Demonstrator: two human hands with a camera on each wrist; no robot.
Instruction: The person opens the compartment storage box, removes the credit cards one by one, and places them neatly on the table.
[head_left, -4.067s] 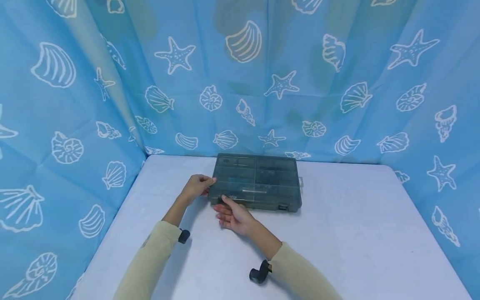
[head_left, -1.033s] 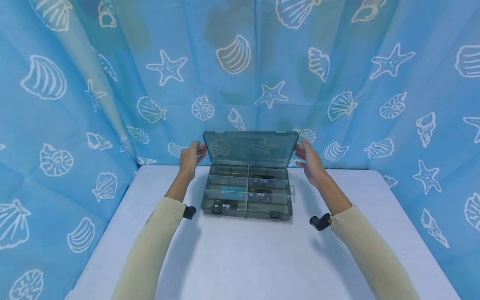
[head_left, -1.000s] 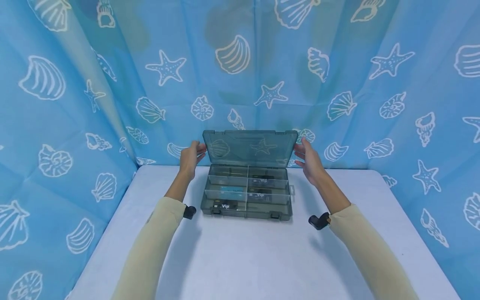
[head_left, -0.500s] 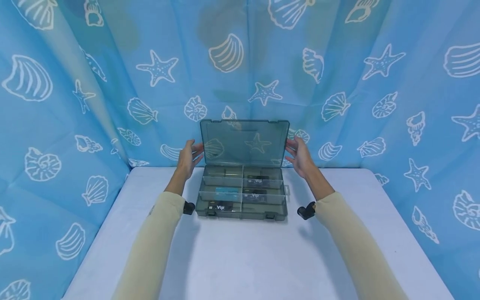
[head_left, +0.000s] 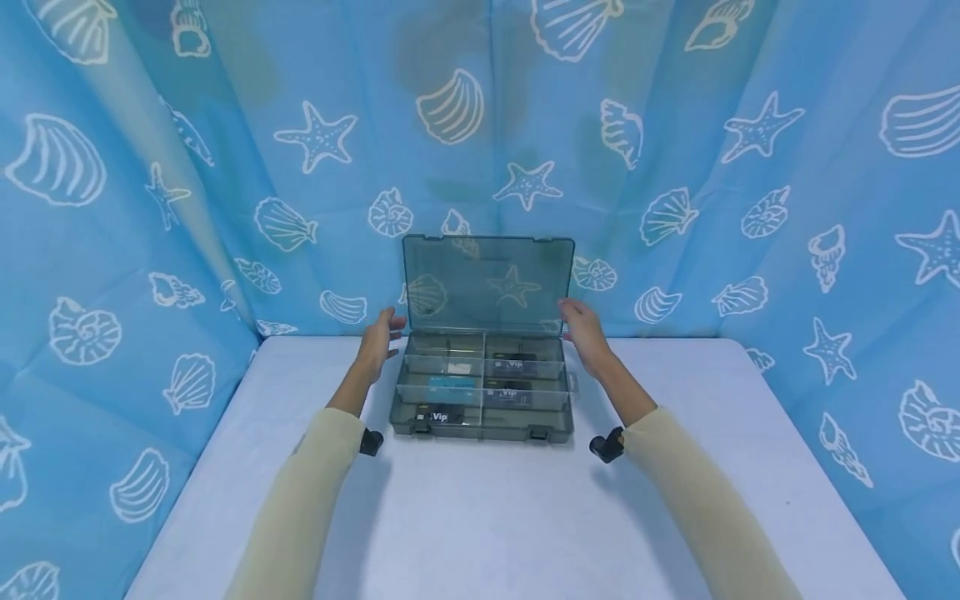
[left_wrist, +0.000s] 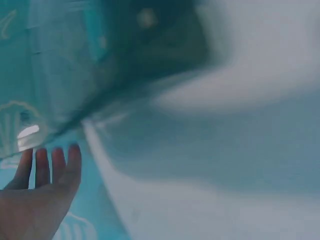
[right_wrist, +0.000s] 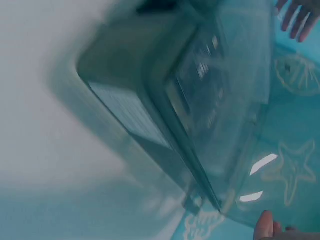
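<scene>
A smoky grey plastic compartment box (head_left: 525, 432) lies on the white table, its see-through lid (head_left: 480, 287) raised upright at the back. Inside, clear dividers part it into several compartments. Black cards marked Vip (head_left: 441, 416) lie at front left and in the right-hand compartments, and a blue card (head_left: 452, 387) lies at middle left. My left hand (head_left: 378, 340) is beside the lid's lower left edge, fingers extended. At the lid's lower right edge is my right hand (head_left: 583, 329), its fingers relaxed. The left wrist view shows the left fingertips (left_wrist: 74, 150) close to the lid.
A blue curtain (head_left: 322, 208) with white shell and starfish prints hangs close behind the box and along both sides. The white table (head_left: 480, 517) extends in front of the box. A clear hanging tab (head_left: 573, 382) sticks out from the box's right side.
The box was closed at first, with both hands at its left end. Its lid has since swung up and back to upright. Both hands have lowered slightly along the lid's sides.
</scene>
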